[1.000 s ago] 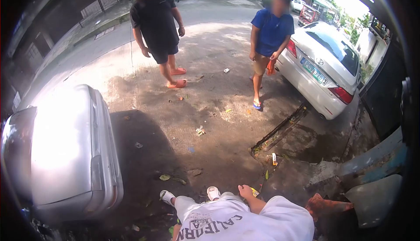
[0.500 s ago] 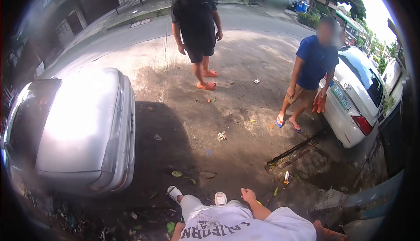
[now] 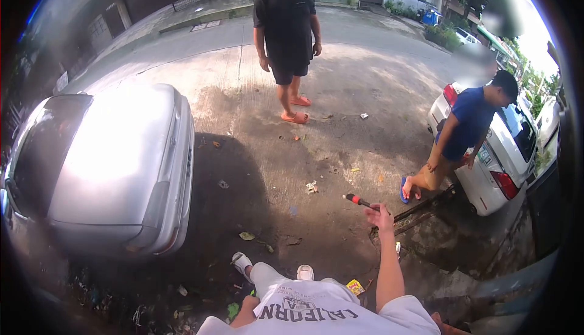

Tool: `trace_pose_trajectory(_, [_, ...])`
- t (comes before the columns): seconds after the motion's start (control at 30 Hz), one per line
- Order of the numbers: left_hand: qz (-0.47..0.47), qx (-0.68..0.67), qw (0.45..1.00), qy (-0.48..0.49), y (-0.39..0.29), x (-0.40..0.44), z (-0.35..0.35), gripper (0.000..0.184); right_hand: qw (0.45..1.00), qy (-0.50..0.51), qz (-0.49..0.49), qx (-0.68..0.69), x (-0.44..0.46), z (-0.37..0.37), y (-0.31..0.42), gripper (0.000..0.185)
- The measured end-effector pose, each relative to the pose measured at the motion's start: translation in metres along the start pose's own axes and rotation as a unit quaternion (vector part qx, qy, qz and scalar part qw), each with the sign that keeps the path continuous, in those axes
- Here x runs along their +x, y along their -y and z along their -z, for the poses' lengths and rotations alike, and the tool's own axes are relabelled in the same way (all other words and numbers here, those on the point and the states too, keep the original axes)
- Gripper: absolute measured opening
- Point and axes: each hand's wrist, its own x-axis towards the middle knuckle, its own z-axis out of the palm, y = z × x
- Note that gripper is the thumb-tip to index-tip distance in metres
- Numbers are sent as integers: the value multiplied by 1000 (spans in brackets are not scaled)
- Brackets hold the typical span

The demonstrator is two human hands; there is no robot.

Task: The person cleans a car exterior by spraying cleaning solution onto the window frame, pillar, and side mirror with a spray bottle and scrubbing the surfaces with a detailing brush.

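Note:
My right hand (image 3: 380,216) is raised in front of my body, its fingers around the dark handle of a slim black tool (image 3: 360,201) with a red band and a small pale tip. The tool points up and left. At the lower left, the skin of my left arm shows beside my white shirt (image 3: 304,303); the fingers of that hand cannot be made out. A yellow packet (image 3: 354,287) lies near my right side. My white shoe (image 3: 305,272) rests on the ground.
A silver car (image 3: 115,164) stands at left, a white car (image 3: 480,183) at right. One person in black (image 3: 285,34) stands ahead; another in blue (image 3: 465,122) leans beside the white car, near a ground channel (image 3: 426,210). Leaves and litter lie on the pavement.
My right hand has risen from beside my leg, and the tool has come into view. The person in blue has turned right and bent forward. The view has shifted right to left across the scene.

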Motion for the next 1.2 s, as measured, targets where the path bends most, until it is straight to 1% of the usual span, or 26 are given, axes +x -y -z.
trace_pose_trajectory(0.07, [96, -50, 993, -46, -48, -48, 29, 46, 992, 109, 34, -46, -9, -60, 63, 51])
trace_pose_trajectory(0.13, [103, -22, 994, -2, -47, -17, 18, 48, 969, 224, 41, -100, -17, -147, 85, 49])
trace_pose_trajectory(0.17, [76, -31, 994, -70, -59, -34, 21, 39, 952, 279, 33, -119, -26, -196, 80, 48])
trace_pose_trajectory(0.2, [105, -8, 994, 24, -51, -8, 13, 53, 929, 343, 45, -134, -35, -244, 69, 47])
trace_pose_trajectory(0.27, [144, -108, 984, -6, -69, -47, 30, 55, 880, 456, 42, -123, -66, -327, 38, 44])
trace_pose_trajectory(0.33, [158, -120, 974, -114, -59, -59, 15, 49, 846, 522, 13, -107, -106, -383, 8, 43])
trace_pose_trajectory(0.37, [177, -135, 968, -113, -48, -69, 7, 49, 814, 567, 8, -121, -124, -402, -9, 43])
trace_pose_trajectory(0.43, [123, -237, 957, -115, -25, -87, -5, 53, 761, 633, 17, -143, -150, -422, -46, 42])
trace_pose_trajectory(0.47, [134, -249, 952, -118, -19, -105, -9, 53, 740, 655, 30, -153, -154, -424, -72, 40])
trace_pose_trajectory(0.5, [143, -272, 945, -111, -6, -108, -23, 52, 723, 641, 90, -241, -150, -416, -95, 34])
trace_pose_trajectory(0.57, [179, -332, 921, -94, 44, -92, -98, 51, 727, 618, 107, -278, -136, -382, -134, 29])
trace_pose_trajectory(0.6, [191, -368, 906, -85, 67, -87, -135, 51, 734, 609, 42, -298, -116, -356, -165, 26])
trace_pose_trajectory(0.63, [207, -360, 906, -82, 70, -101, -147, 51, 772, 572, -35, -275, -100, -320, -188, 26])
trace_pose_trajectory(0.7, [221, -346, 908, -81, 70, -136, -163, 52, 815, 460, -31, -350, -38, -211, -265, 27])
trace_pose_trajectory(0.73, [223, -342, 909, -81, 70, -151, -169, 52, 852, 410, -88, -314, -6, -142, -295, 30])
trace_pose_trajectory(0.77, [221, -340, 911, -79, 70, -163, -176, 52, 853, 268, -201, -401, 6, -82, -289, 38])
trace_pose_trajectory(0.8, [216, -340, 912, -81, 72, -170, -178, 52, 822, 186, -127, -523, 28, -8, -310, 50])
trace_pose_trajectory(0.83, [207, -338, 914, -84, 75, -170, -178, 52, 726, 103, -4, -679, 5, 30, -273, 57])
trace_pose_trajectory(0.87, [195, -335, 918, -90, 78, -166, -173, 52, 716, 99, -27, -691, -9, 70, -242, 61])
trace_pose_trajectory(0.9, [181, -327, 923, -95, 80, -159, -161, 52, 728, 84, -90, -674, -5, 122, -241, 61])
trace_pose_trajectory(0.93, [165, -322, 927, -99, 82, -150, -148, 53, 709, 44, 14, -704, -33, 153, -229, 57])
trace_pose_trajectory(1.0, [120, -304, 939, -107, 84, -129, -122, 53, 790, -71, -107, -599, -38, 233, -265, 52])
trace_pose_trajectory(1.07, [42, -291, 947, -126, 81, -109, -93, 53, 804, -114, -124, -570, -78, 236, -249, 48])
trace_pose_trajectory(1.1, [-52, -311, 937, -153, 79, -98, -79, 53, 804, -154, -157, -552, -95, 225, -248, 52])
trace_pose_trajectory(1.13, [147, -154, 975, -61, 64, -91, -57, 52, 809, -169, -164, -539, -113, 202, -244, 52])
trace_pose_trajectory(1.2, [234, -231, 943, -55, 31, -63, -19, 52, 781, -157, -159, -583, -144, 151, -254, 53])
